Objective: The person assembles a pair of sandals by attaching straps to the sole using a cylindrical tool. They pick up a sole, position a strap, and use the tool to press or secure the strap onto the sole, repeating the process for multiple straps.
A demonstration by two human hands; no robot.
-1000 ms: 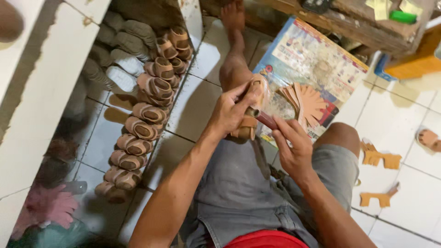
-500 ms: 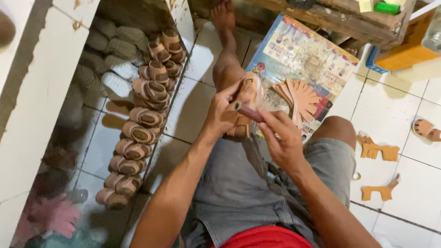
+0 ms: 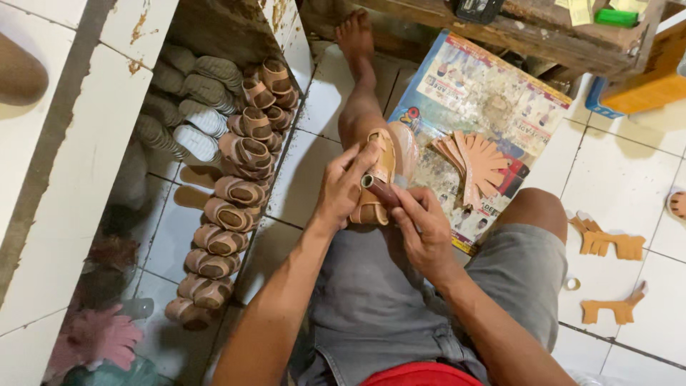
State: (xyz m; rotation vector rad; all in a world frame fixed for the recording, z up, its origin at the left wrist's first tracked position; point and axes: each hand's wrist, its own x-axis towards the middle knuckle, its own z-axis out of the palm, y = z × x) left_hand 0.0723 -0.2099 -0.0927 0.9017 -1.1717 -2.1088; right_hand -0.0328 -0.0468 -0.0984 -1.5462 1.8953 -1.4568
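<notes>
I sit on a tiled floor with a small tan sandal (image 3: 377, 168) resting on my left knee. My left hand (image 3: 343, 187) grips the sandal's side, fingers along its strap. My right hand (image 3: 421, 230) holds a dark reddish round handle (image 3: 381, 190), its pale end pressed against the sandal. What tip the tool has is hidden. A fan of tan cut leather pieces (image 3: 477, 163) lies on a printed paper sheet (image 3: 493, 93) just right of my knee.
A row of finished tan sandals (image 3: 232, 196) lines the floor on the left beside grey soles (image 3: 189, 100) under a white tiled ledge (image 3: 64, 164). Tan strap cut-outs (image 3: 607, 243) lie on the tiles at right. A wooden bench (image 3: 500, 21) stands beyond.
The sandal and both hands have stayed on the knee; the handle has shifted slightly against the sandal. The view has moved, so everything sits a little higher and further right.
</notes>
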